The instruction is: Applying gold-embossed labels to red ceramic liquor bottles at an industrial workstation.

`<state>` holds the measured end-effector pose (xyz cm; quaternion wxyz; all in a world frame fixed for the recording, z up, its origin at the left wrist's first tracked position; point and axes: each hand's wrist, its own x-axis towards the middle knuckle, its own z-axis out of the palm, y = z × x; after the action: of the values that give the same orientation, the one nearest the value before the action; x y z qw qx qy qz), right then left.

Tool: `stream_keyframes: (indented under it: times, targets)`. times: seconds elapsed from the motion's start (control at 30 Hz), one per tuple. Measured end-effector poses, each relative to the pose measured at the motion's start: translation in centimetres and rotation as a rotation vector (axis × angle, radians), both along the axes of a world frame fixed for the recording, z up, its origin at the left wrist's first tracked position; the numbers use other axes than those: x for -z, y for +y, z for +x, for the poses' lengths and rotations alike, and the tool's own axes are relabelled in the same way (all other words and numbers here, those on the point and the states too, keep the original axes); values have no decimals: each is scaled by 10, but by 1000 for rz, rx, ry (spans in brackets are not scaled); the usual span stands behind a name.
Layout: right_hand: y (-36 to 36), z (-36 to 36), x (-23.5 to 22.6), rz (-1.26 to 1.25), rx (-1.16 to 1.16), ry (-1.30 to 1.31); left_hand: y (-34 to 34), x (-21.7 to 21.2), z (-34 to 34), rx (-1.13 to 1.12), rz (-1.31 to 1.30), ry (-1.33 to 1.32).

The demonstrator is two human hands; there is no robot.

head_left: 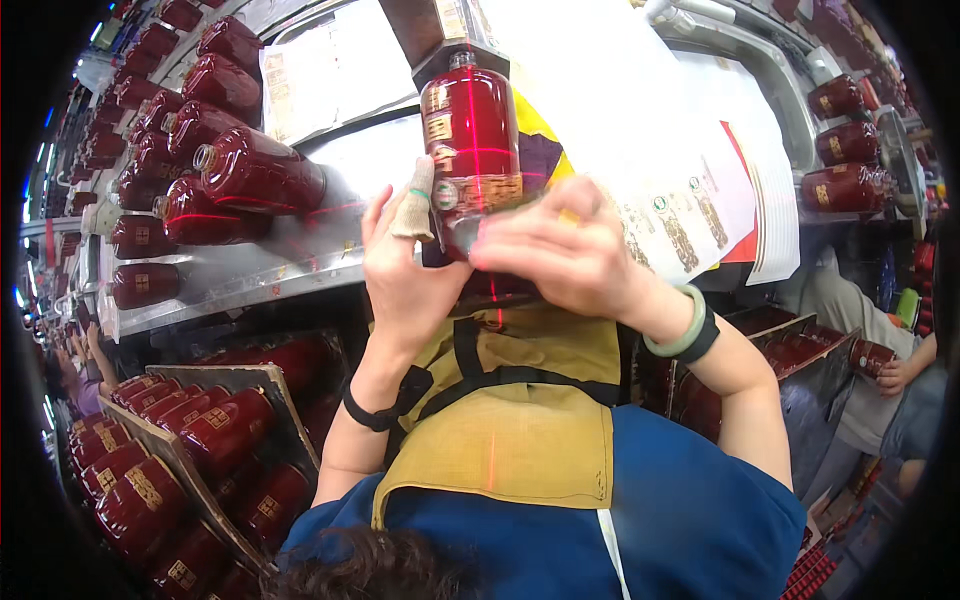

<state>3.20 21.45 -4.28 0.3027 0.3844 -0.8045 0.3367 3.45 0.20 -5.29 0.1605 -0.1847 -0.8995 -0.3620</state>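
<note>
A dark red glass bottle with gold print lies in front of me, its neck pointing away against a metal block. A thin red light line crosses its side. My left hand is at the bottle's lower left, fingers stretched out and apart. One finger wears a beige cloth finger cover, and the thumb reaches toward the bottle's base. Over the base and lower right side, my right hand is smeared by motion, its fingertips close to the glass. Whether it grips anything is hidden by blur.
Several red bottles lie on the metal bench at left. Wooden crates of bottles stand low on both sides. Printed label sheets cover the right of the bench. Further right, a co-worker's hand is at another bottle.
</note>
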Motion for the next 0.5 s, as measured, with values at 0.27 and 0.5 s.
stream_keyframes:
  times: [0.27,0.5]
  targets:
    - [-2,6,4,29,45,-6,8,17,-5,-10,127,-130]
    - [8,-5,-3,9,172,-12,8,17,6,-47,162,-102]
